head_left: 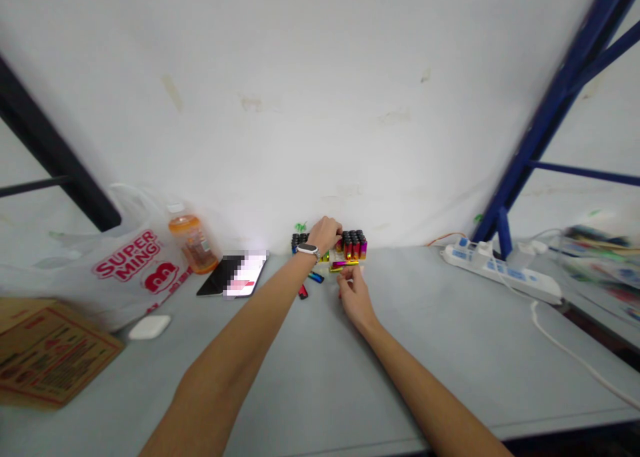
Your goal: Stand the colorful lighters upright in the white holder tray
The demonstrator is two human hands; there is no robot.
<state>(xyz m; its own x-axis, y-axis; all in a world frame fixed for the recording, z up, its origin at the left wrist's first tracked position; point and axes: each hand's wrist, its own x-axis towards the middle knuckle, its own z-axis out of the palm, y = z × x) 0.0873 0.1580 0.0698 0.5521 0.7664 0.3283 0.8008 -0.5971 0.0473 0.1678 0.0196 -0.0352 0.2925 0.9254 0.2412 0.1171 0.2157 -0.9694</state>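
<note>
My left hand (325, 232), with a watch (309, 249) on its wrist, reaches over a group of upright lighters with black tops. Its fingers are curled down, and the fingertips close at the top of a reddish lighter (339, 245). To the right of them stand packed rows of red and purple lighters (355, 245); more dark-topped lighters (299, 240) show to the left. My right hand (354, 293) has its fingers bent together just in front of shiny yellow and pink lighters (345, 265) lying flat. Whatever it pinches, if anything, is hidden.
Loose blue (316, 277) and red (303, 291) lighters lie near my left forearm. Leftward are a tablet (220, 277), an orange drink bottle (193, 240), a plastic bag (125, 263), a white case (149, 327) and a cardboard box (55, 350). A power strip (500, 273) lies right; a wall stands behind.
</note>
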